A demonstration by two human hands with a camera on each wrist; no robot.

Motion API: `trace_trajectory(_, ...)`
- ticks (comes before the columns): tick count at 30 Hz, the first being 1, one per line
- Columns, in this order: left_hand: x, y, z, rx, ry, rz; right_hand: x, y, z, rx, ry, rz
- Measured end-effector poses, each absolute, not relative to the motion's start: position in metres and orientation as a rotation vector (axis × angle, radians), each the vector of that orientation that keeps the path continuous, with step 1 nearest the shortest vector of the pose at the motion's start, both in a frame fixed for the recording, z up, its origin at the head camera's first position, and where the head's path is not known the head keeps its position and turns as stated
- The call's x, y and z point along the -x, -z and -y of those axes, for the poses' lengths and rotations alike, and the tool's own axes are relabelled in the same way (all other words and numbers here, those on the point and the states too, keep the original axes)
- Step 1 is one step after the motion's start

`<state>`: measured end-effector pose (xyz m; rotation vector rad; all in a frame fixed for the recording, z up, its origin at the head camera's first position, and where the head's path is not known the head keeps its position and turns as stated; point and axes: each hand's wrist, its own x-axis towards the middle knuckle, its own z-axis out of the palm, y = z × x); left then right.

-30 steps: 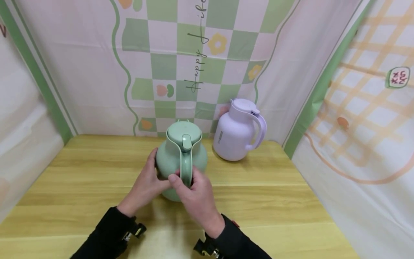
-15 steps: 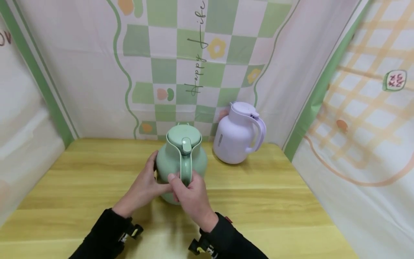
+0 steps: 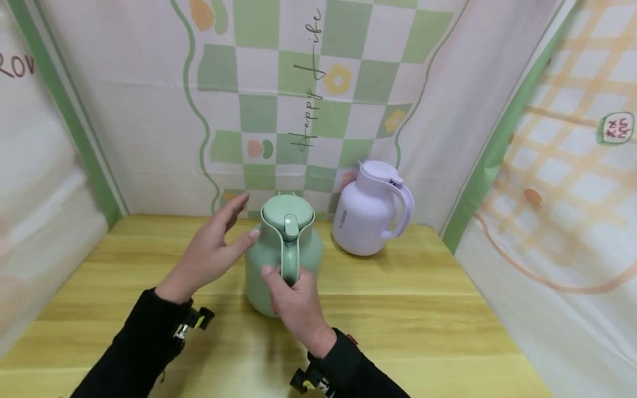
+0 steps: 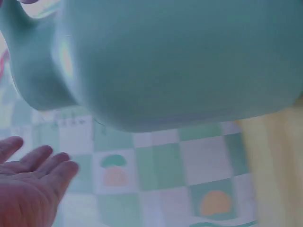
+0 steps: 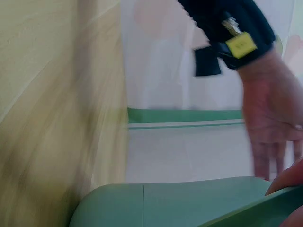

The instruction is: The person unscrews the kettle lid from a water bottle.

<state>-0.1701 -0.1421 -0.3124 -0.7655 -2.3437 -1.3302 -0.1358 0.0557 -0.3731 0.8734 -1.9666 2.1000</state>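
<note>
A green thermos jug (image 3: 259,271) stands upright on the wooden table, its handle toward me and its lid (image 3: 287,210) on. My right hand (image 3: 298,307) grips the lower part of that handle, thumb over its left side. Raised at the jug's upper left is my left hand (image 3: 209,251), fingers extended and thumb near the jug's neck. The left wrist view has the jug's smooth body (image 4: 180,61) beside the spread fingers of the left hand (image 4: 35,184). From the right wrist, the jug (image 5: 180,198) and the left hand (image 5: 272,113) both show.
A lilac thermos jug (image 3: 362,215) stands at the back right, handle to the right. Behind the wooden table (image 3: 398,326) hangs a checked green-and-white cloth (image 3: 298,110). More printed cloth (image 3: 562,182) borders the right side.
My left hand has let go of the green jug's body and moved up and left, its fingers straightening. The right hand stays on the handle. The view shifts slightly.
</note>
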Motion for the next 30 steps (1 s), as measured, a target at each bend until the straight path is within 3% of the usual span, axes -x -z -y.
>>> trace_trajectory(13,0.208,0.261,0.095,1.122,0.547,2.431,0.135,0.370,-0.058,-0.868,-2.125,2.004)
trace_trajectory(30,0.218,0.259,0.091,1.257,0.457,2.499,0.135,0.371,-0.059,-0.826,-2.157,2.029)
